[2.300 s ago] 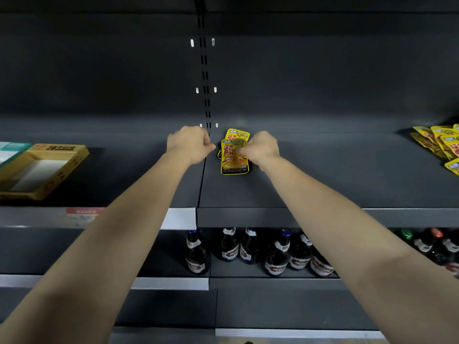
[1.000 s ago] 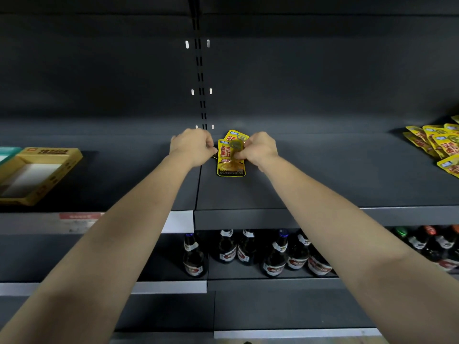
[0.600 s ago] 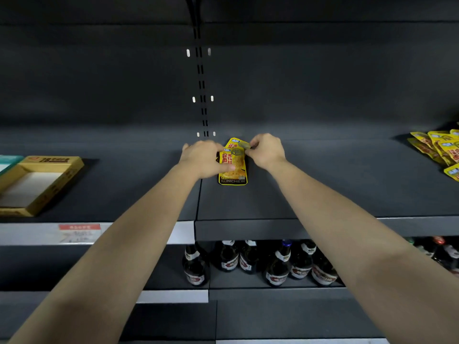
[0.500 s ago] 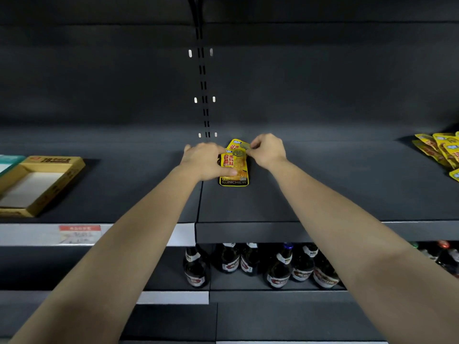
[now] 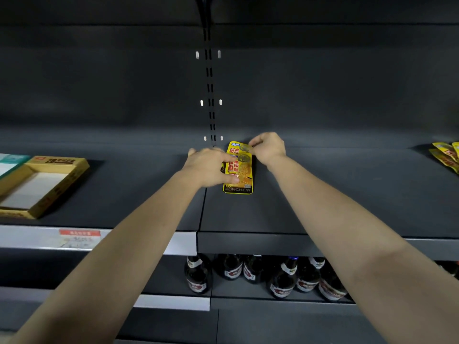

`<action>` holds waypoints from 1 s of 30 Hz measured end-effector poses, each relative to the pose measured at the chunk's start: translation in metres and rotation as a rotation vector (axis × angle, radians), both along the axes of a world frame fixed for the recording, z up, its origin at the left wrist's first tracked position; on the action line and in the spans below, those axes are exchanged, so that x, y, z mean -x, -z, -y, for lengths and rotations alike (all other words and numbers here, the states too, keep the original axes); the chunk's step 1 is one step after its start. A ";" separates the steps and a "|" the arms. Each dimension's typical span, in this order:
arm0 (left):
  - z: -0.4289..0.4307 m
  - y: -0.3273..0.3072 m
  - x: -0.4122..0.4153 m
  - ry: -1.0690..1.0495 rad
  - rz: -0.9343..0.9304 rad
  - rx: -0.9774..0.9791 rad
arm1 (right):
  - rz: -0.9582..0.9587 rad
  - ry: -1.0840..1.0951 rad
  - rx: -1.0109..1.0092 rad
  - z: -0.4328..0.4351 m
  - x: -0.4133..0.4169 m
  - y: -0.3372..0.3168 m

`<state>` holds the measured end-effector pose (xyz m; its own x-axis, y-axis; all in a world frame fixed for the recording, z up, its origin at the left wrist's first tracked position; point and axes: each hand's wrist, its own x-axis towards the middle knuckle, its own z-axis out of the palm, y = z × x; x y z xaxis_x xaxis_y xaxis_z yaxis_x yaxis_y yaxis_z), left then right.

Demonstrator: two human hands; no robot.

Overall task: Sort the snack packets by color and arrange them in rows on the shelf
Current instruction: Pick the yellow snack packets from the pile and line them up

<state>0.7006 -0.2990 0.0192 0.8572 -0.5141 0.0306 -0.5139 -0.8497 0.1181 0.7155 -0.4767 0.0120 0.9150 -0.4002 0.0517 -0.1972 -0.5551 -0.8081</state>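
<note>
My worry here is slip. The yellow packets (image 5: 238, 170) lie overlapped in a short line on the shelf (image 5: 323, 194), just right of the foot of the slotted upright (image 5: 210, 95). Glossy film slides easily on film. If I draw the right hand (image 5: 268, 148) away before its pinch is fully let go, I judge the rear packet will drag out of line or fan sideways. The left hand (image 5: 208, 167), just in front of the upright's foot, lies flat with fingers mostly straight and its thumb pressed on the front packet. Lifting it carelessly could skew that packet over the shelf seam running forward from the upright. The right hand's fingers are curled, pinching the top edge of the rearmost packet. A loose heap of packets (image 5: 445, 155) lies far right of the upright, so the sort looks barely begun.

The packets are flat rectangular pouches with rounded corners, shiny yellow with red print and a black band at the near end. The shelf is smooth, matt dark grey sheet. Well left of the upright sits an open cardboard tray (image 5: 42, 184), stiff and square-edged. Below the upright stand dark glass bottles (image 5: 280, 279) with round shoulders.
</note>
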 end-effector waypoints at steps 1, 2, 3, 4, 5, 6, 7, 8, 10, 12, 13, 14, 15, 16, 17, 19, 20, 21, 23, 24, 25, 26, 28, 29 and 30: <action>0.000 0.000 0.000 0.000 0.003 -0.003 | -0.001 0.002 -0.019 -0.001 -0.002 -0.001; 0.000 -0.001 0.000 0.000 0.005 -0.005 | 0.000 0.007 -0.033 -0.003 -0.003 -0.001; 0.000 -0.001 0.000 0.001 0.005 -0.007 | 0.005 0.012 -0.041 -0.004 -0.003 -0.001; 0.000 -0.001 0.000 0.004 0.005 -0.008 | 0.006 0.015 -0.043 -0.006 -0.004 -0.002; 0.001 -0.001 -0.001 0.009 0.005 -0.008 | 0.006 0.015 -0.047 -0.007 -0.005 -0.002; 0.001 -0.001 -0.001 0.014 0.002 -0.005 | 0.009 0.010 -0.052 -0.008 -0.005 -0.001; 0.001 -0.001 0.000 0.019 -0.001 0.005 | 0.011 0.003 -0.055 -0.008 -0.005 -0.001; 0.002 0.000 0.000 0.024 -0.003 0.016 | 0.011 -0.003 -0.056 -0.009 -0.005 -0.002; 0.002 0.000 0.000 0.026 0.003 0.030 | -0.007 -0.003 -0.046 -0.009 -0.004 -0.002; 0.001 0.000 0.001 0.013 0.010 0.030 | -0.036 -0.009 -0.030 -0.007 -0.001 -0.001; 0.000 0.000 0.001 0.005 0.011 0.026 | -0.052 -0.023 -0.033 -0.006 0.001 -0.001; -0.001 0.000 0.002 -0.003 0.010 0.023 | -0.058 -0.040 -0.046 -0.005 0.003 -0.001; -0.001 -0.001 0.004 -0.009 0.010 0.022 | -0.056 -0.054 -0.064 -0.004 0.005 -0.001; -0.001 -0.001 0.005 -0.015 0.013 0.028 | -0.055 -0.070 -0.082 -0.002 0.006 0.000; -0.001 -0.001 0.006 -0.021 0.017 0.045 | -0.054 -0.085 -0.093 -0.002 0.008 -0.001; -0.001 -0.002 0.006 -0.029 0.016 0.091 | -0.047 -0.105 -0.110 -0.003 0.010 0.000; -0.001 -0.003 0.006 -0.028 0.017 0.100 | -0.044 -0.103 -0.125 -0.004 0.010 0.001; -0.001 -0.003 0.006 -0.026 0.020 0.098 | -0.036 -0.096 -0.143 -0.004 0.010 0.002; 0.000 -0.003 0.006 -0.029 0.024 0.084 | -0.025 -0.085 -0.178 -0.007 0.011 0.003; 0.000 -0.004 0.006 -0.032 0.029 0.079 | -0.028 -0.084 -0.191 -0.007 0.011 0.004; 0.000 -0.004 0.006 -0.034 0.034 0.076 | -0.029 -0.085 -0.196 -0.008 0.011 0.005; 0.000 -0.004 0.007 -0.035 0.036 0.075 | -0.029 -0.085 -0.187 -0.009 0.011 0.005; -0.001 -0.005 0.008 -0.035 0.027 0.076 | -0.013 -0.085 -0.139 -0.009 0.011 0.006; -0.001 -0.005 0.008 -0.035 0.019 0.076 | -0.003 -0.085 -0.106 -0.009 0.011 0.006; -0.002 -0.006 0.009 -0.035 0.012 0.077 | 0.004 -0.083 -0.070 -0.009 0.011 0.007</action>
